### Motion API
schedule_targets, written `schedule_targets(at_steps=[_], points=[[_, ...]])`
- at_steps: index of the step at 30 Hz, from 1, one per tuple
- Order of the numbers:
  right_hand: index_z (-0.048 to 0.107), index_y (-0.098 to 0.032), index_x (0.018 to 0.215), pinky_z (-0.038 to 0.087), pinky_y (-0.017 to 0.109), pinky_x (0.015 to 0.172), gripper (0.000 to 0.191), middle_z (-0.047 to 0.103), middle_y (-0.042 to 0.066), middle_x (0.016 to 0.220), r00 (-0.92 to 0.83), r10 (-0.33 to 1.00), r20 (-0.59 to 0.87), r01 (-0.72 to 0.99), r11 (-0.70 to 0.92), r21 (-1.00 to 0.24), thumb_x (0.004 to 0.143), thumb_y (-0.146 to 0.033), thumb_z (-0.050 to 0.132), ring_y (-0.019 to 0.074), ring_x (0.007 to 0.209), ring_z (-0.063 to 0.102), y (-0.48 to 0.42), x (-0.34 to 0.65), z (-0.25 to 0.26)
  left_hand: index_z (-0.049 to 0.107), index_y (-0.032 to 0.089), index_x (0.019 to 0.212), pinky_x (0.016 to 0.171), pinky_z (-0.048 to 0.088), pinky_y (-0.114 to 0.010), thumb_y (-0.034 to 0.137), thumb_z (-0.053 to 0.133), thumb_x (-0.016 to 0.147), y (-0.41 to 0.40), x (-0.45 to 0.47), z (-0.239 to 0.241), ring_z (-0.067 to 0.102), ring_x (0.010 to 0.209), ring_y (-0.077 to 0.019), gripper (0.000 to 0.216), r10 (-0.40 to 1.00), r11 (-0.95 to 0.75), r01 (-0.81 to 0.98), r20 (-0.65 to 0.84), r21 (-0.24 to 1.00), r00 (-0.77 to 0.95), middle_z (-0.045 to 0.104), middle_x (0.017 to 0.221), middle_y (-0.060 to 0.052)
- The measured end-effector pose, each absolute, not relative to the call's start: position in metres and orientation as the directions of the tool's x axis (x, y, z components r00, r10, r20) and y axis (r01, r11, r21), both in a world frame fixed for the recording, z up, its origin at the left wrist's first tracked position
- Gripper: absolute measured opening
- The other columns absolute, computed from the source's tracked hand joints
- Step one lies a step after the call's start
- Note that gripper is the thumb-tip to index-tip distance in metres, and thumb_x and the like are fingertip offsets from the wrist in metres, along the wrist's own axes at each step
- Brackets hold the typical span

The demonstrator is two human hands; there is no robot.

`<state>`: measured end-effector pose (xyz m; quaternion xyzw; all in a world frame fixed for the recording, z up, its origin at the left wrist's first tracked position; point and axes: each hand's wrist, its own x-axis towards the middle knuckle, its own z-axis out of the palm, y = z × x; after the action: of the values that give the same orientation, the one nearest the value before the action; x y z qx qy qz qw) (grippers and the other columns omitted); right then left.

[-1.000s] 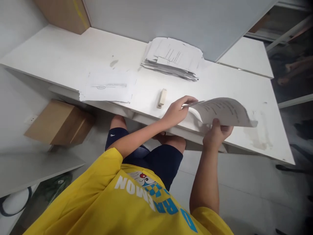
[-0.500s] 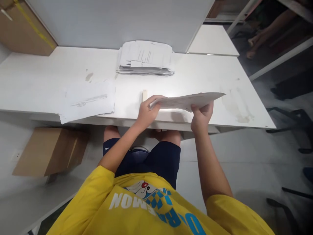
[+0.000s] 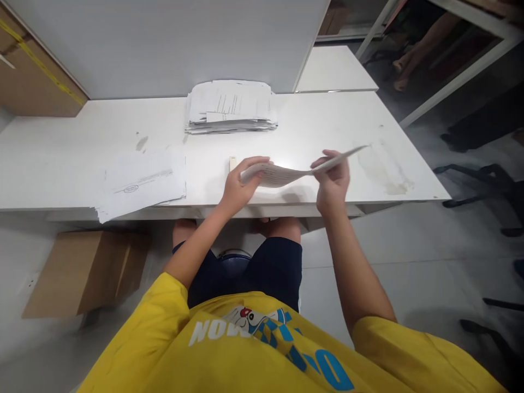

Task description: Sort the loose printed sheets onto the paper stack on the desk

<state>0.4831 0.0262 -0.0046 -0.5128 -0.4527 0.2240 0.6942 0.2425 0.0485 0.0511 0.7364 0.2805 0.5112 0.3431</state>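
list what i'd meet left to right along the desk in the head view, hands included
box → oval-marked papers → left hand → right hand → large stain

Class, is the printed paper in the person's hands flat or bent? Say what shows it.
Bent: the printed paper curves between the left hand and the right hand, and its right end slants upward.

Yellow tee (image 3: 245, 363): white "MON" + blue "D", upside-dn.; txt on papers (image 3: 278, 176) illeg.
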Motion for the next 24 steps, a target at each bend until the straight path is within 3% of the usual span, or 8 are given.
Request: schedule_targets(at_steps=[3,6,10,14,20,24], points=[[0.065,-0.023,0.088,0.049,0.037,0.082,0.02,0.067,0.001,0.086,0.456,0.835,0.308,0.109,0.291,-0.951,0.069,-0.028,0.068,0.0201,0.086,0.062,0.032,0.483,-0.002,0.071,0.018,0.105,0.092,0.056,-0.036,0.045,0.059,0.094,0.059,0.227,0.04,0.07,0.104,-0.0235,0.031,0.846,-0.509,0.149,0.461,0.848,0.269,0.075,0.106,-0.008],[0.064,-0.021,0.074,0.048,0.033,0.077,0.007,0.066,0.001,0.078,0.397,0.878,0.266,0.099,0.247,-0.964,0.067,-0.023,0.065,0.0178,0.08,0.061,0.034,0.484,-0.001,0.071,0.02,0.107,0.096,0.055,-0.035,0.042,0.054,0.097,0.057,0.206,0.037,0.069,0.11,-0.0219,0.029,0.833,-0.491,0.144,0.414,0.859,0.368,0.074,0.111,-0.008],[0.066,-0.022,0.075,0.047,0.03,0.076,0.011,0.067,-0.001,0.077,0.422,0.88,0.22,0.009,0.239,-0.971,0.065,-0.022,0.066,0.0157,0.078,0.06,0.036,0.486,-0.002,0.072,0.022,0.107,0.096,0.054,-0.032,0.036,0.053,0.098,0.04,0.191,0.049,0.069,0.107,-0.0193,0.025,0.794,-0.564,0.276,0.42,0.778,0.44,0.075,0.11,-0.006],[0.066,-0.021,0.078,0.048,0.033,0.078,0.014,0.067,0.0,0.079,0.471,0.851,0.231,0.086,0.216,-0.972,0.068,-0.029,0.07,0.0173,0.081,0.062,0.024,0.477,-0.012,0.072,0.024,0.111,0.092,0.055,-0.029,0.029,0.05,0.099,0.028,0.189,0.049,0.07,0.103,-0.017,0.025,0.787,-0.604,0.38,0.449,0.701,0.423,0.075,0.108,-0.004],[0.068,-0.02,0.082,0.051,0.036,0.078,0.022,0.07,0.003,0.083,0.543,0.802,0.25,0.222,0.15,-0.964,0.075,-0.041,0.068,0.0203,0.083,0.064,-0.009,0.462,-0.022,0.073,0.022,0.104,0.092,0.056,-0.029,0.031,0.051,0.098,0.03,0.189,0.026,0.071,0.102,-0.0173,0.025,0.801,-0.598,0.345,0.516,0.724,0.305,0.076,0.106,-0.005],[0.068,-0.021,0.083,0.05,0.033,0.07,0.021,0.067,0.001,0.074,0.518,0.826,0.221,0.242,0.106,-0.965,0.072,-0.038,0.072,0.0186,0.075,0.062,-0.024,0.468,0.001,0.07,0.02,0.099,0.076,0.054,-0.026,0.039,0.05,0.098,0.018,0.19,0.026,0.069,0.088,-0.0175,0.028,0.852,-0.517,0.362,0.507,0.776,0.128,0.074,0.093,-0.005]])
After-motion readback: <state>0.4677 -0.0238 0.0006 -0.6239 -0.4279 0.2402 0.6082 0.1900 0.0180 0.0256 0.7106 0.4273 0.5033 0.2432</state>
